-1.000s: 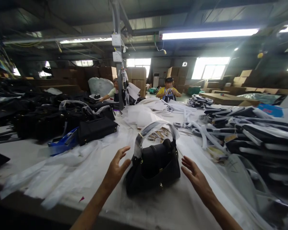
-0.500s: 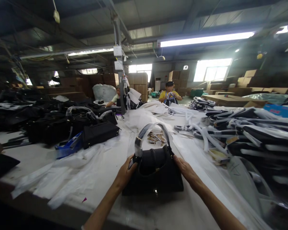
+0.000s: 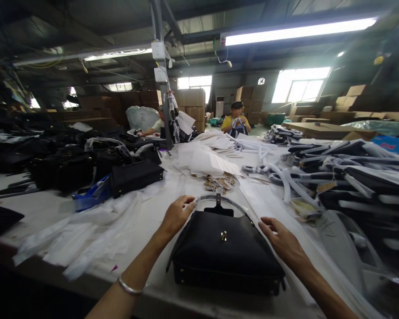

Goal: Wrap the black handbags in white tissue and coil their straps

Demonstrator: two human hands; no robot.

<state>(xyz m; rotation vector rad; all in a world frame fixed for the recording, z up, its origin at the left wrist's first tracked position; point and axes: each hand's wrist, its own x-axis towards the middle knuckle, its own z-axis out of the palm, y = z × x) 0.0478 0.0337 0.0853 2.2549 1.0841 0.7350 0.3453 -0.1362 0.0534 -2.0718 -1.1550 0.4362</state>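
Note:
A black handbag [image 3: 224,248] with a small gold clasp lies flat on the white table [image 3: 49,212] right in front of me, its wrapped handle [image 3: 219,200] pointing away. My left hand [image 3: 177,215] curls around the handle's left end at the bag's top corner. At the bag's right top corner rests my right hand [image 3: 281,240], fingers bent against its edge. A silver bangle [image 3: 129,287] circles my left wrist.
Other black bags [image 3: 134,176] and a blue tape dispenser [image 3: 91,195] stand at the left, white plastic sleeves [image 3: 86,230] lie beside them. Stacked wrapped straps [image 3: 346,173] fill the right side. Paper tags [image 3: 219,181] lie ahead. Two people [image 3: 236,119] work at the far end.
The bag stood upright between my hands; now it lies flat on its side nearer to me, handle laid down on the table. My hands stayed at its top corners.

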